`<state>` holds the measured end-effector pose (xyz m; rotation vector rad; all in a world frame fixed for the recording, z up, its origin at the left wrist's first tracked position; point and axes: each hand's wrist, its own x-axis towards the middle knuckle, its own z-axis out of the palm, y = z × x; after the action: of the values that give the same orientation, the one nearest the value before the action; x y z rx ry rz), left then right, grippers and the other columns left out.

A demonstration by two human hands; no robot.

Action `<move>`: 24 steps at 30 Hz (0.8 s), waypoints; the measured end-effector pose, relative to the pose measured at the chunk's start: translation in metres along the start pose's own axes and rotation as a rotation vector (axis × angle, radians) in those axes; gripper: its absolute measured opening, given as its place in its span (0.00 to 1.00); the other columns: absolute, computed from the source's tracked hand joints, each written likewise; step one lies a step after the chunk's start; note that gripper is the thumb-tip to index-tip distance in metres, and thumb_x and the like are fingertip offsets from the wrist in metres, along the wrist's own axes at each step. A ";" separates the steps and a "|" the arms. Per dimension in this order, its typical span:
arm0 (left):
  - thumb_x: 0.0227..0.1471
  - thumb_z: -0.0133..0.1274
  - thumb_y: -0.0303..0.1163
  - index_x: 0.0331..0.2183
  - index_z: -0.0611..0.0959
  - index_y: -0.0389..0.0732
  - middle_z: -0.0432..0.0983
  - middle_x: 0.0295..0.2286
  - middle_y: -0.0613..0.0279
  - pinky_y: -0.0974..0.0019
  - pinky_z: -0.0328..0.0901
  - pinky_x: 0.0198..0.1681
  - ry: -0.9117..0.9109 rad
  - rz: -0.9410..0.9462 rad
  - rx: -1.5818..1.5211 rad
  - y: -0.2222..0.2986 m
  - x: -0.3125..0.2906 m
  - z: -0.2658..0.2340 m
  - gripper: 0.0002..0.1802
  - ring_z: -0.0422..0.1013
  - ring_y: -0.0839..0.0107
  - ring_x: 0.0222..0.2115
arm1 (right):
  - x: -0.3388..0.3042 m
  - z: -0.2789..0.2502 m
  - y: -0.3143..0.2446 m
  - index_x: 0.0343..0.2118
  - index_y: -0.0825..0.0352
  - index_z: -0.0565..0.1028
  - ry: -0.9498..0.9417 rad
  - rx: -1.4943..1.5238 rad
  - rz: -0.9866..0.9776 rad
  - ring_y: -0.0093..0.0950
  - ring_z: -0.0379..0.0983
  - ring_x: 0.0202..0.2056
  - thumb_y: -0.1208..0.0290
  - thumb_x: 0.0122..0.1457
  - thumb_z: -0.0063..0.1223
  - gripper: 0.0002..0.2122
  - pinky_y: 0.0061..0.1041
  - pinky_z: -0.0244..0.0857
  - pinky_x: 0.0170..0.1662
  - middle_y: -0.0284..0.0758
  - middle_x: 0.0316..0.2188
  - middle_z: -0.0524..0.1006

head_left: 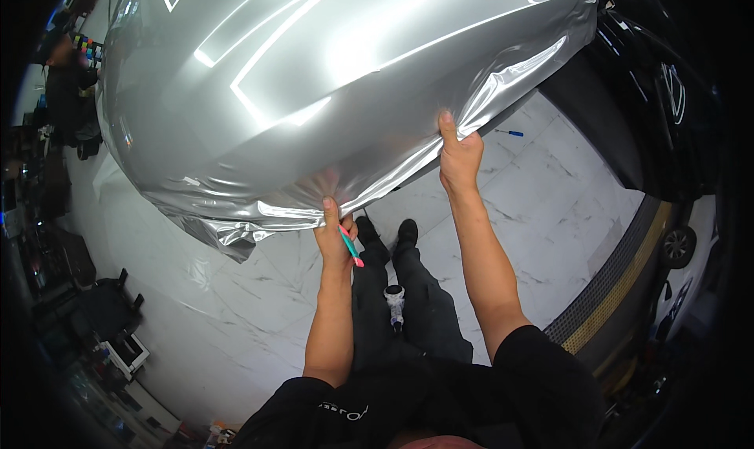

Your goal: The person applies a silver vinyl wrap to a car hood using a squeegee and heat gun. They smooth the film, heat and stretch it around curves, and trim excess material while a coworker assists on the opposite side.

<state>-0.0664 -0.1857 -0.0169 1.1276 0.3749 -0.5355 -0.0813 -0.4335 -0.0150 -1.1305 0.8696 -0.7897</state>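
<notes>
Glossy silver film [314,127] covers a large curved panel shaped like a car's hood. Its loose edge hangs in folds along the near side, wrinkled and bunched most at the left corner. My left hand [334,241] is closed on that edge, thumb on top. A slim teal and pink tool [351,246] sticks out of the same hand; its exact kind is unclear. Farther right along the edge, my right hand [460,160] also grips the film, thumb upward, fingers curled underneath. Between the two hands the film's border runs in a taut, creased line.
A blue-handled screwdriver [512,133] lies on the marble-patterned floor [275,315]. Black car bodywork [660,96] stands at the right, near a grey and yellow floor strip [605,300]. Another person [69,92] is at the far left, beyond the panel. A black chair-like object [110,308] stands lower left.
</notes>
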 end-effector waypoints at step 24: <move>0.66 0.51 0.55 0.26 0.77 0.46 0.62 0.20 0.77 0.74 0.48 0.25 0.161 -0.036 0.132 -0.030 0.006 -0.014 0.24 0.52 0.84 0.21 | 0.002 -0.020 -0.004 0.33 0.73 0.78 -0.055 -0.488 0.036 0.21 0.73 0.22 0.46 0.56 0.67 0.27 0.24 0.68 0.29 0.33 0.22 0.77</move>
<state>-0.0788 -0.1842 -0.0478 1.2982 0.5060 -0.5079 -0.0992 -0.4444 -0.0151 -1.5505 1.0654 -0.5233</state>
